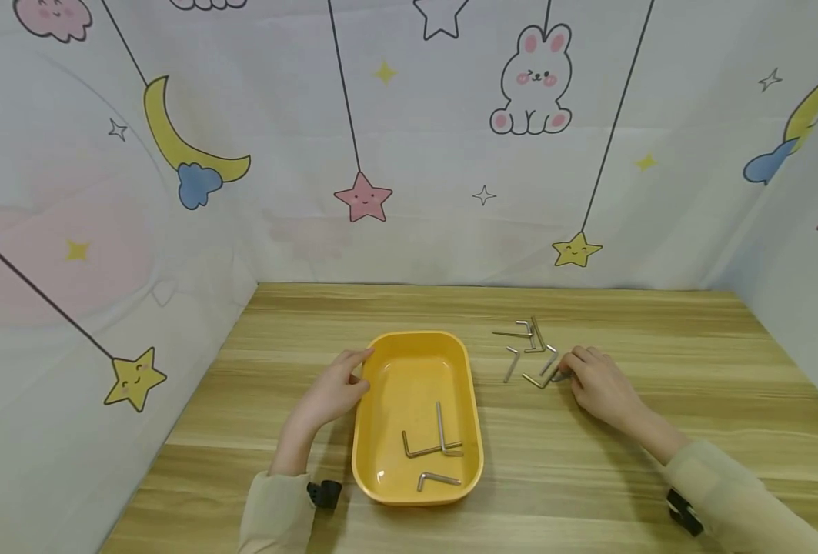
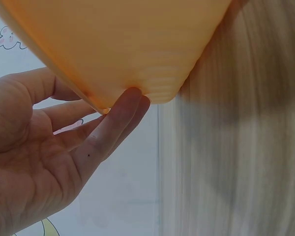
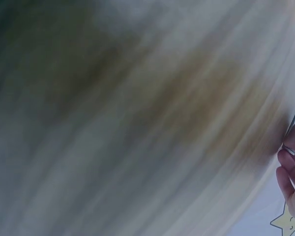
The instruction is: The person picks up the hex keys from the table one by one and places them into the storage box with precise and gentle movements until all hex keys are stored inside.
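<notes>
Left hand (image 1: 331,391) clamped on yellow tray (image 1: 409,385), right hand (image 1: 600,386) on a mostly hidden hex key (image 1: 559,376)

No readable text, label, brand or number appears in the head view: none on the yellow tray (image 1: 409,377), the L-shaped metal keys (image 1: 512,365) at its 2 o'clock, or the cloth backdrop (image 1: 436,254) toward 12 o'clock (its prints are drawings, not lettering). Any marking on the black wrist devices (image 1: 325,494), at 7 and 4 o'clock, is too small to tell.
</notes>
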`<state>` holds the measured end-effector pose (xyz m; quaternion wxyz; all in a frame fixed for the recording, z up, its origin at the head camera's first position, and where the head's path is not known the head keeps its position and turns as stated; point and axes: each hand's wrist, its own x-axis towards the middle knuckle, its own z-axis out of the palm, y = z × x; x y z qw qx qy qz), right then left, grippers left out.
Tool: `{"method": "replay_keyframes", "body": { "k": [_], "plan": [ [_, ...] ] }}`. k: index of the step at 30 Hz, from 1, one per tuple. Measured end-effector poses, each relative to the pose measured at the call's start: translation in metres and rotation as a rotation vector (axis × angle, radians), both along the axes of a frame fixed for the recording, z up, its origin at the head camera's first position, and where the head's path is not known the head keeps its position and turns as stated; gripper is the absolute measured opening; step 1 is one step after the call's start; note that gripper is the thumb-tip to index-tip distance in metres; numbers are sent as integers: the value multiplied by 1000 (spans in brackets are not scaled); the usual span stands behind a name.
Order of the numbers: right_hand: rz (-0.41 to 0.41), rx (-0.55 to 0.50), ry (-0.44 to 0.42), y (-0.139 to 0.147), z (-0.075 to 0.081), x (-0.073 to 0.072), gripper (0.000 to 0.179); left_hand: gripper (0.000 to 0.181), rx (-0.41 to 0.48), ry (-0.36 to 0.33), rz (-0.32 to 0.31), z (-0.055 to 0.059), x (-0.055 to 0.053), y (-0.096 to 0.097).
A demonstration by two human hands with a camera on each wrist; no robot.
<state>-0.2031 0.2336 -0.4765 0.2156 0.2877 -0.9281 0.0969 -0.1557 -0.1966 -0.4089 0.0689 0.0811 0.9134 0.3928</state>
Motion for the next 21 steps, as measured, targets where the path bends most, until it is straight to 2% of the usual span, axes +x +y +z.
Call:
{"method": "replay_keyframes", "body": {
  "k": [7,15,21],
  "plan": [
    [-1,-21,-26,-1,2,0,22,57,13,-1,-2,-1,-1,0],
    [27,-73,0,1,3,-1,22,57,5,-4,2,0,-2,0],
    [29,-99,-22,2,4,0,23,57,-2,-6,4,0,-2,2]
  ]
}}
